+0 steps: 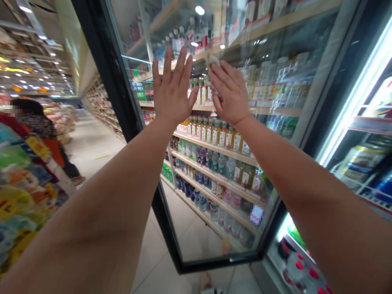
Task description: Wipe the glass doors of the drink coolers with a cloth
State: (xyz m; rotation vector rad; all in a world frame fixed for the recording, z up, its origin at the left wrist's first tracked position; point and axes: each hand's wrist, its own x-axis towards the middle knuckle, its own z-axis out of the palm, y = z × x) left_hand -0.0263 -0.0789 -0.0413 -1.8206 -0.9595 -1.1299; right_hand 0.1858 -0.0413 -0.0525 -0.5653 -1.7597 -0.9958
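Note:
My left hand (173, 87) is raised with its fingers spread, flat toward the glass door of a drinks cooler (196, 237), and holds nothing. My right hand (228, 94) is raised beside it, pressing a crumpled pale cloth (212, 61) against the glass with its fingertips. The cloth is partly hidden by my fingers. The door has a black frame (122, 98). Behind the glass, rows of plastic drink bottles (220, 136) stand on shelves, with reflections across the pane.
A person (33, 126) stands in the aisle to the left, beside a rack of colourful packaged goods (21, 192). Beige floor tiles (156, 253) run beneath the door. A lit cooler section (361, 159) fills the right side, with red-capped bottles (298, 271) low down.

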